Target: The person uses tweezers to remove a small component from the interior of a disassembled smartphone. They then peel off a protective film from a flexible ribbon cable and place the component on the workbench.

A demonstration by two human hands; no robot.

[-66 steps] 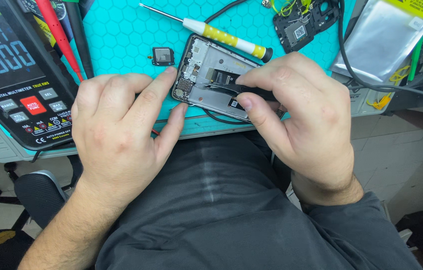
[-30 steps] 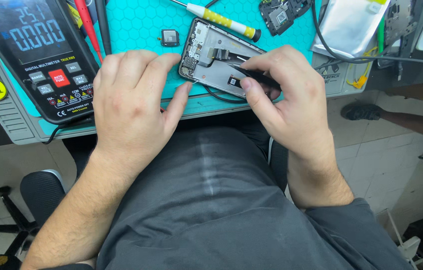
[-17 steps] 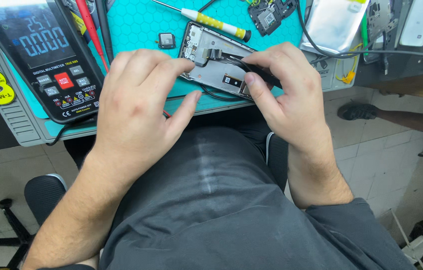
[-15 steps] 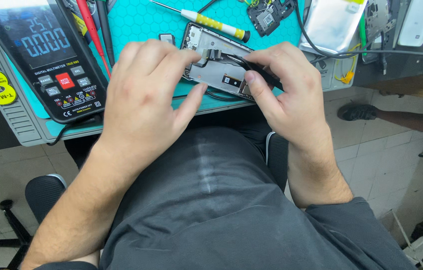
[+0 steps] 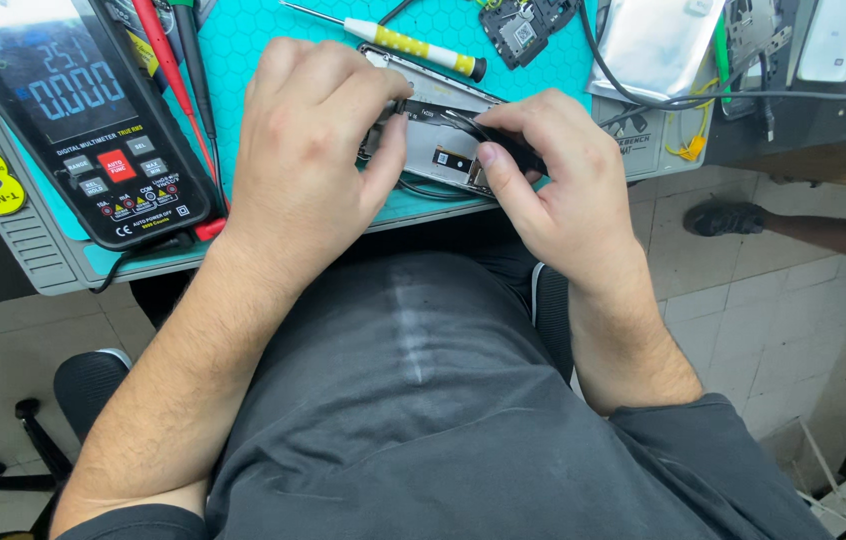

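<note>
A: Item one, step in hand?

B: The left hand (image 5: 308, 150) lies over the opened phone (image 5: 443, 145) at the near edge of the teal mat (image 5: 243, 40), fingers curled on its frame. The right hand (image 5: 563, 185) pinches a black cable (image 5: 513, 150) against it. Likely seating the cable; next calls for steady fingertip pressure.

A: Counts?

B: One phone, one yellow-handled screwdriver (image 5: 413, 45), one meter (image 5: 83, 120), one loose circuit board (image 5: 523, 25), one silver pouch (image 5: 658, 45).
</note>
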